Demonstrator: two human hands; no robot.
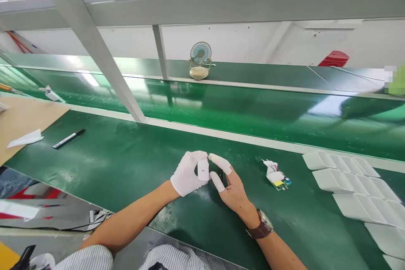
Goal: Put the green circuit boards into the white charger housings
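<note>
My left hand [187, 173] wears a white glove and is closed around a small white plastic housing [203, 169], held just above the green mat. My right hand [228, 183] has white finger cots on its thumb and forefinger, which touch the housing's right side in a pinch. A brown-strapped watch [261, 226] sits on my right wrist. To the right of my hands, a small circuit board [276, 176] with a yellow part and white pieces lies on the mat.
Rows of white housings [351, 181] lie at the right edge. A black marker [68, 138] and a white paper scrap [25, 138] lie at the left near cardboard [22, 120]. A small desk fan [200, 61] stands beyond the green conveyor belt [240, 107]. A grey slanted post [95, 46] crosses the left.
</note>
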